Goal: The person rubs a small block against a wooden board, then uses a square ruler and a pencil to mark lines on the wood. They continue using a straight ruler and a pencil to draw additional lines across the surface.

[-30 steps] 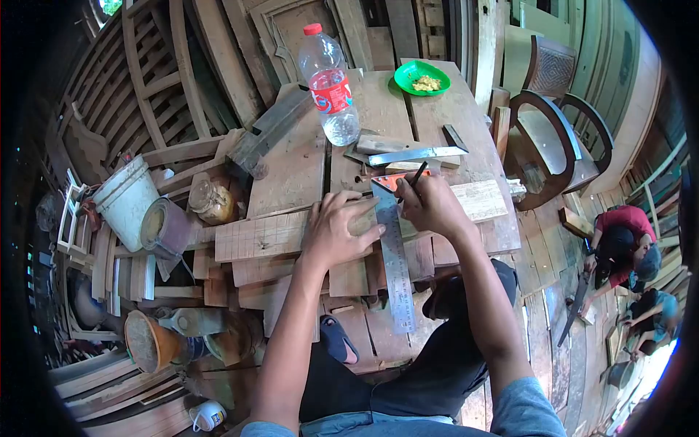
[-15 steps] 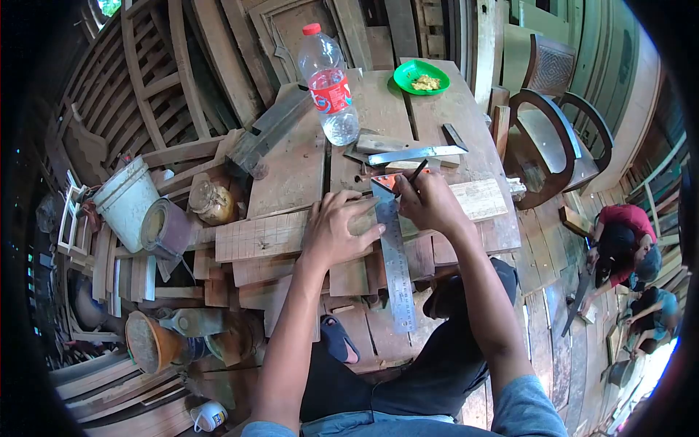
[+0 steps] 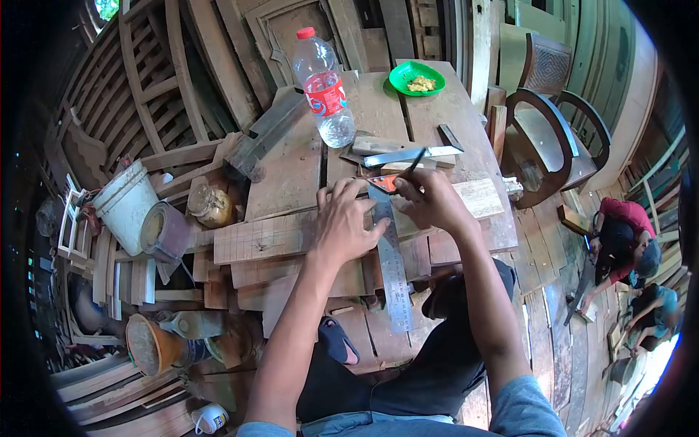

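Observation:
On a wooden board (image 3: 266, 237) marked with several pencil lines, my left hand (image 3: 346, 222) lies with fingers apart, the index finger and thumb at the edge of a try square. This try square has a metal ruler blade (image 3: 393, 280) and an orange stock (image 3: 384, 183); the blade crosses the board and sticks out past its near edge. My right hand (image 3: 433, 202) is closed around a dark pencil (image 3: 418, 159), beside the upper end of the blade. The pencil's tip is hidden by my fingers.
Beyond the board stand a water bottle (image 3: 325, 95) and a green dish (image 3: 416, 77) with food. Another square (image 3: 411, 156) lies on wood scraps. Left are a white bucket (image 3: 127, 204) and a jar (image 3: 212, 202). A chair (image 3: 550, 138) stands right; two people work beyond it.
The pencil points up more steeply in my right hand. My left fingers have shifted slightly toward the board's far edge. The try square stays across the board.

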Demonstrator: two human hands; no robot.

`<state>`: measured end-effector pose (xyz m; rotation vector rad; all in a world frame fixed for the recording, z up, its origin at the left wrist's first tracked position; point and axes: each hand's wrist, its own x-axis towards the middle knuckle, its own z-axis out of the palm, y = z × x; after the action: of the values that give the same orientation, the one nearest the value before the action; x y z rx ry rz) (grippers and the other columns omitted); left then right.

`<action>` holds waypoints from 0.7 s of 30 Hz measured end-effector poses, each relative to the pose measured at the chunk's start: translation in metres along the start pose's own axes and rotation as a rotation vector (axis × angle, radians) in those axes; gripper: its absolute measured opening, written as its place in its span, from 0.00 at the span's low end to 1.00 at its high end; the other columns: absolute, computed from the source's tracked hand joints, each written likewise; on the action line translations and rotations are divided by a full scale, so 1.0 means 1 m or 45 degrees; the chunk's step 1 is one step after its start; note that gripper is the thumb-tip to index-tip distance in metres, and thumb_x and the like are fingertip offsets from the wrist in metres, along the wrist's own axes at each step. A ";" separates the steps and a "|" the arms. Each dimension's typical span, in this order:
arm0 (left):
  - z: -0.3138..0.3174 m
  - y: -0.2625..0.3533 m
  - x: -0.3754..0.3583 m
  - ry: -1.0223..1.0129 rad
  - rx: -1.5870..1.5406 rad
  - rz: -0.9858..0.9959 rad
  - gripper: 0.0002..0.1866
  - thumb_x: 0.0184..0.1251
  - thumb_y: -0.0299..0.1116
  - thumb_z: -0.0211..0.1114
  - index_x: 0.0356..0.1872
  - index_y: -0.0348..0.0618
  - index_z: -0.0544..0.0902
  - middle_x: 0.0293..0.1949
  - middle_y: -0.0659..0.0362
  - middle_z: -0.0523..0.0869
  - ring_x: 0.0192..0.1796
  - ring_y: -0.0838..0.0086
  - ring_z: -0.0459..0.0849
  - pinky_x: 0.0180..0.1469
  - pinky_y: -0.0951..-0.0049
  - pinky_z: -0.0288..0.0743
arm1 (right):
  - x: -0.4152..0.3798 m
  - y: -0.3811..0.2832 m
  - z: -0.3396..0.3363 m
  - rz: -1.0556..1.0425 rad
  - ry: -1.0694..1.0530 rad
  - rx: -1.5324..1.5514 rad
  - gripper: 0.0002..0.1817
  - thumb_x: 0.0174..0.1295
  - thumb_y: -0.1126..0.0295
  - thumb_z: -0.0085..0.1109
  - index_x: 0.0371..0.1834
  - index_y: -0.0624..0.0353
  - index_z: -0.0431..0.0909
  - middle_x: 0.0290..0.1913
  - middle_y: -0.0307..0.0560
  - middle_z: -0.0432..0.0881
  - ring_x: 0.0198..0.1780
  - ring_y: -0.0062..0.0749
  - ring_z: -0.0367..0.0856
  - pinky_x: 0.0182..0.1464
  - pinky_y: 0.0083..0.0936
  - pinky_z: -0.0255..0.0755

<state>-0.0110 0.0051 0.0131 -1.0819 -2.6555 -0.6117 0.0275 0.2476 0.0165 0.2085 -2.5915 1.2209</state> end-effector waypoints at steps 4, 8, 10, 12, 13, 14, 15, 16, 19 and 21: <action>0.000 0.000 0.006 -0.044 0.026 0.048 0.23 0.63 0.46 0.86 0.53 0.39 1.00 0.64 0.53 0.93 0.75 0.59 0.84 0.81 0.45 0.67 | 0.004 -0.002 0.004 0.069 -0.045 -0.065 0.17 0.69 0.68 0.79 0.56 0.66 0.90 0.45 0.72 0.92 0.51 0.74 0.91 0.53 0.57 0.85; -0.008 0.008 0.013 -0.134 0.063 0.004 0.21 0.63 0.45 0.86 0.50 0.39 0.99 0.59 0.55 0.95 0.70 0.59 0.88 0.79 0.45 0.70 | 0.007 0.008 0.015 0.049 0.053 -0.093 0.16 0.69 0.67 0.80 0.53 0.65 0.89 0.43 0.71 0.91 0.50 0.75 0.91 0.51 0.60 0.84; -0.010 0.012 0.016 -0.164 0.047 -0.038 0.20 0.63 0.44 0.85 0.49 0.39 0.99 0.59 0.54 0.95 0.70 0.58 0.88 0.78 0.46 0.71 | 0.008 0.011 0.018 0.051 0.075 -0.099 0.15 0.72 0.65 0.79 0.52 0.66 0.89 0.42 0.71 0.92 0.49 0.74 0.91 0.51 0.61 0.84; -0.012 0.013 0.017 -0.186 0.034 -0.064 0.20 0.64 0.44 0.85 0.49 0.39 0.99 0.59 0.54 0.95 0.69 0.57 0.88 0.77 0.47 0.72 | 0.008 0.013 0.020 0.035 0.081 -0.124 0.15 0.74 0.64 0.77 0.51 0.66 0.88 0.41 0.71 0.92 0.48 0.74 0.91 0.50 0.61 0.84; -0.012 0.014 0.017 -0.194 0.027 -0.070 0.20 0.64 0.44 0.85 0.50 0.40 0.99 0.58 0.54 0.95 0.69 0.56 0.88 0.77 0.47 0.72 | 0.007 0.013 0.021 0.019 0.075 -0.145 0.15 0.74 0.63 0.76 0.50 0.66 0.88 0.41 0.71 0.92 0.47 0.74 0.92 0.50 0.62 0.84; -0.012 0.014 0.017 -0.203 0.021 -0.075 0.20 0.64 0.44 0.84 0.50 0.40 0.99 0.58 0.54 0.95 0.69 0.56 0.88 0.76 0.48 0.72 | 0.006 0.014 0.022 0.004 0.069 -0.167 0.15 0.75 0.62 0.75 0.49 0.66 0.88 0.40 0.71 0.92 0.47 0.73 0.92 0.50 0.62 0.84; -0.011 0.013 0.015 -0.179 0.000 -0.064 0.20 0.64 0.43 0.84 0.52 0.41 0.99 0.59 0.54 0.95 0.69 0.55 0.88 0.77 0.48 0.72 | 0.005 0.012 0.022 0.005 0.071 -0.183 0.16 0.76 0.61 0.74 0.49 0.66 0.88 0.40 0.71 0.92 0.47 0.73 0.92 0.50 0.62 0.84; -0.009 0.012 0.013 -0.155 -0.020 -0.053 0.21 0.64 0.43 0.83 0.53 0.42 0.99 0.59 0.53 0.94 0.69 0.55 0.88 0.77 0.48 0.72 | 0.004 0.009 0.021 0.007 0.072 -0.199 0.16 0.77 0.61 0.74 0.48 0.65 0.87 0.39 0.71 0.92 0.46 0.73 0.92 0.50 0.62 0.84; -0.003 0.012 0.008 -0.103 -0.019 -0.052 0.22 0.66 0.42 0.81 0.57 0.43 0.98 0.61 0.51 0.93 0.69 0.53 0.88 0.78 0.46 0.72 | 0.004 0.010 0.023 0.005 0.077 -0.230 0.17 0.80 0.59 0.71 0.47 0.65 0.86 0.38 0.70 0.91 0.45 0.74 0.91 0.49 0.63 0.84; 0.001 0.014 0.007 -0.097 -0.014 -0.061 0.22 0.67 0.41 0.80 0.59 0.44 0.98 0.61 0.50 0.92 0.70 0.52 0.87 0.78 0.45 0.72 | 0.003 0.010 0.024 0.016 0.069 -0.253 0.17 0.82 0.58 0.70 0.46 0.64 0.86 0.37 0.70 0.91 0.44 0.74 0.91 0.49 0.64 0.84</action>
<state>-0.0058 0.0190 0.0188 -1.0675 -2.7538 -0.6069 0.0177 0.2351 -0.0047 0.1178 -2.6474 0.9501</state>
